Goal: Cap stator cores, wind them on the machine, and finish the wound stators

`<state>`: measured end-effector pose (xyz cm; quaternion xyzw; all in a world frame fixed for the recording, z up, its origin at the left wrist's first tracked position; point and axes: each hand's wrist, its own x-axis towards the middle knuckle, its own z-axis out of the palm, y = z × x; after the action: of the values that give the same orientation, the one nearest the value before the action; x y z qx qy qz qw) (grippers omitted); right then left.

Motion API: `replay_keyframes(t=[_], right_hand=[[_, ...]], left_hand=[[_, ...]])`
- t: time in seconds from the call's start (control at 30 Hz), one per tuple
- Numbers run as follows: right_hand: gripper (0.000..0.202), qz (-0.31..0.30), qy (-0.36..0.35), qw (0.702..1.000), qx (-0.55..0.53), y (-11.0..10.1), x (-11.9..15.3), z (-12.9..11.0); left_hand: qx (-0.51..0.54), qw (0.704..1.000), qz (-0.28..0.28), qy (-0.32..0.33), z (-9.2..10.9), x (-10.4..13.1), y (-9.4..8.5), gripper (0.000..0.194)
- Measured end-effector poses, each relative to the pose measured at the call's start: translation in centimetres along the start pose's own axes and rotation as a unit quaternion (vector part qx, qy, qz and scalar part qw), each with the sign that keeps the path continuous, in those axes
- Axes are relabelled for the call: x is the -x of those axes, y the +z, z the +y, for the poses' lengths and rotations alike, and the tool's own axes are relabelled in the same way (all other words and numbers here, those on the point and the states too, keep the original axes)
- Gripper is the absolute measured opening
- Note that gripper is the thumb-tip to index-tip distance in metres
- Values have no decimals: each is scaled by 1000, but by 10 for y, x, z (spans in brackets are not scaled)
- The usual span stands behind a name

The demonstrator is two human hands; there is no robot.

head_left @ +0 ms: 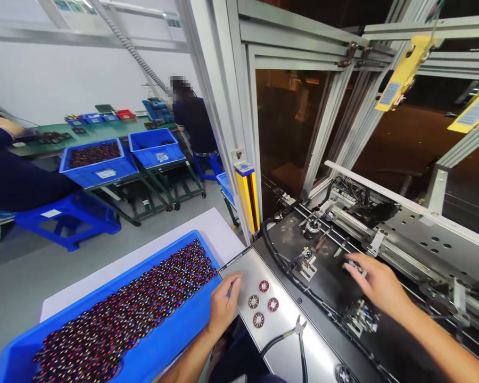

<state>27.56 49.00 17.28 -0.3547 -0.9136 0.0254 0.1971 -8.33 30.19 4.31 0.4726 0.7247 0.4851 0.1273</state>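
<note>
My left hand (225, 300) is at the edge of the metal plate (279, 340), its fingers curled with the thumb near them; what they hold, if anything, is hidden. Over the black machine bed (327, 276), my right hand (369, 276) has thumb and fingers around a small metallic part (357, 267), which may be a fixture or a loose piece. Several round wound cores (273, 304) lie on the metal plate, beside pliers (300, 325) with dark handles. Left of my left hand, a long blue tray (195, 314) holds rows of similar cores.
A yellow sensor bar (247, 199) stands on the frame post. Rails and brackets (377, 242) run behind my right hand. Black cables (311, 295) cross the bed. Farther left, two people sit near blue bins (104, 173) and a green table (51, 143).
</note>
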Motion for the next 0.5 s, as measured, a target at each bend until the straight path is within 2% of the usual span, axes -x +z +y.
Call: replay_keyframes(t=[0.1, 0.2, 0.3, 0.4, 0.5], right_hand=[[23, -58, -31, 998, 4, 62, -85, 23], [21, -97, -36, 995, 6, 107, -129, 31], [19, -121, -9, 993, 0, 127, -133, 32], [19, -134, 50, 990, -14, 130, -121, 36], [20, -149, 145, 978, -28, 129, -113, 48]], left_hand=[[2, 1000, 20, 5, 8, 0, -13, 26], [-2, 999, 36, 12, 12, -2, -20, 23], [-4, 999, 40, 24, 17, -6, -21, 20], [-1, 999, 31, 42, 26, -12, -19, 19], [13, 997, 8, 76, 39, -28, -12, 18]])
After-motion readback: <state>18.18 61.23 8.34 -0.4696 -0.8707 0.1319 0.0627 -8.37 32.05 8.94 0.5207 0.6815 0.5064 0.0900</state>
